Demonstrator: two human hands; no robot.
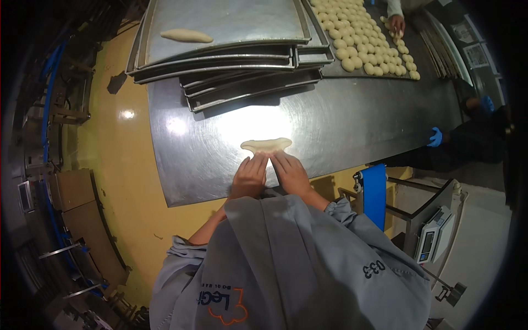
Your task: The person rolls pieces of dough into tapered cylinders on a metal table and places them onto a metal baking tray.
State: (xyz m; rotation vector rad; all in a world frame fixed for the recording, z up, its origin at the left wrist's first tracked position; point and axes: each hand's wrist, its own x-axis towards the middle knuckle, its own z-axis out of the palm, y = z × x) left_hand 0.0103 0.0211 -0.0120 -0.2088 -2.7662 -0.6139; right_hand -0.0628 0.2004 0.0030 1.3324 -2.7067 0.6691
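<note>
Here the left hand (250, 176) and right hand (291, 173) are touching dough (267, 145) on the table (352, 129), whether pinching I cannot tell.

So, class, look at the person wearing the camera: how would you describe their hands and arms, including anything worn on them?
The left hand and right hand are bare, without gloves. The forearms are partly uncovered, below loose grey sleeves with gathered, wrinkled cuffs. The sleeves match the grey garment, which bears dark printing and an orange outline emblem.
</note>
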